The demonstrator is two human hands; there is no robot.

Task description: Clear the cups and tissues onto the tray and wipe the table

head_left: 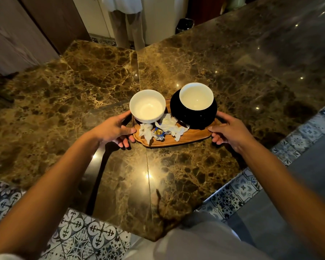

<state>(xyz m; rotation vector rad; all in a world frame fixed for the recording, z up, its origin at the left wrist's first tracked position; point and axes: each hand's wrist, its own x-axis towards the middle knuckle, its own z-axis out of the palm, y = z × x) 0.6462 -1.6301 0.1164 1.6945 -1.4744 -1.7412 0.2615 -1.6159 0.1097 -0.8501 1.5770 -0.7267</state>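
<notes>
1. We take the wooden tray [188, 138] as our landmark; it sits on the brown marble table [176, 184], near the middle of the tabletop.
2. Our left hand [114, 129] grips the tray's left end, thumb over the rim and fingers curled beneath.
3. Our right hand [228, 131] grips the tray's right end in the same manner, so the two hands are well apart, each clamped on the tray.
4. On the tray's left portion stands a white cup [147, 106], and it appears empty.
5. On the tray's right portion stands a second white cup [196, 96], seated on a black saucer [193, 115].
6. Along the tray's near edge, in front of both cups, lie crumpled tissues [170, 128] and a foil wrapper [158, 132].
7. We judge the collecting stage complete: no cup or tissue is visible on the marble around the tray.
8. We judge the wiping stage outstanding; no cloth is visible, and glare on the marble prevents us from confirming whether residue is present.
9. Whether the tray is lifted or resting on the table cannot be determined from this view.
</notes>
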